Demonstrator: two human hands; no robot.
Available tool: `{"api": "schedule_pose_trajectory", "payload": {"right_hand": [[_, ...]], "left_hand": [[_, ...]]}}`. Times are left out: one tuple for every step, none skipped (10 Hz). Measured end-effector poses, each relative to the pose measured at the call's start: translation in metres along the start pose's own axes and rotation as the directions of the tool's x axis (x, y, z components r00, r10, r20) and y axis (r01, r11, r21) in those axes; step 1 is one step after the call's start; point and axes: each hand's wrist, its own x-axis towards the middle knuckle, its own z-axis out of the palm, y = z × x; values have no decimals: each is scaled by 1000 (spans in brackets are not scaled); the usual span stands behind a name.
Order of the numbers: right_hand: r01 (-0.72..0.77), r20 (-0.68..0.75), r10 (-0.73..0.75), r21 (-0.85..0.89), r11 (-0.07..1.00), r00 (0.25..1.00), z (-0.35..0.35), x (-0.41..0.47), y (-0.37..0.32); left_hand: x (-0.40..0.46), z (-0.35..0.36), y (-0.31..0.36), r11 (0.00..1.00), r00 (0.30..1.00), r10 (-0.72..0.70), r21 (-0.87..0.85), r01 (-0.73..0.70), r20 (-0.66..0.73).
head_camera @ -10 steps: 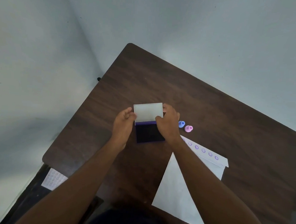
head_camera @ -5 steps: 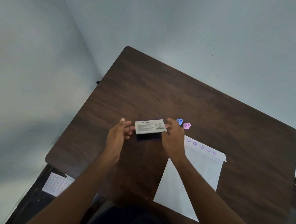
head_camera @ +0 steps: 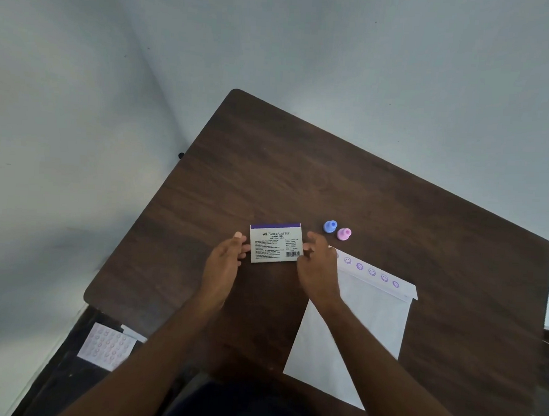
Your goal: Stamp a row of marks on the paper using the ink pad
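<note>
The ink pad (head_camera: 275, 246) lies closed and flat on the dark wooden table (head_camera: 300, 177), its white printed label facing up. My left hand (head_camera: 223, 265) is at the pad's left edge with its fingers spread, holding nothing. My right hand (head_camera: 319, 275) is at the pad's right edge, fingertips touching it, not gripping. A white paper (head_camera: 356, 325) lies to the right and carries a row of several purple smiley marks (head_camera: 371, 272) along its far edge. A blue stamp (head_camera: 330, 226) and a pink stamp (head_camera: 344, 234) stand just beyond the paper.
A sheet with rows of faint round marks (head_camera: 107, 347) lies on a lower dark surface at the bottom left, off the table. The table's left edge runs close to a pale wall. Bare wood shows beyond the stamps.
The pad's lid, upright a second ago, has been folded down and the pad is shut. My hands have eased off to its two sides.
</note>
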Motion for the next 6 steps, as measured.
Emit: {"api": "schedule_pose_trajectory", "payload": {"right_hand": [[-8,-5,8,-5,1000,1000,2,-1,-1],[4,-16,-4,-1,1000,1000,4,-1,-1],[5,-9,-5,7,1000,1000,5,-3,-4],[18,-19,-18,-26,1000,1000,7,-1,-2],[37,1,-37,-107,994,999,3,0,-7],[116,-68,-128,-164,980,989,-4,-1,-11]], "left_hand": [[0,0,-1,1000,1000,9,0,-9,0],[0,0,0,1000,1000,2,-16,-2,-3],[1,0,0,1000,1000,1,-24,-1,-4],[3,0,-1,1000,1000,6,-27,-6,-3],[3,1,2,1000,1000,10,8,-10,-19],[-4,0,5,983,983,153,122,-140,-103]]}}
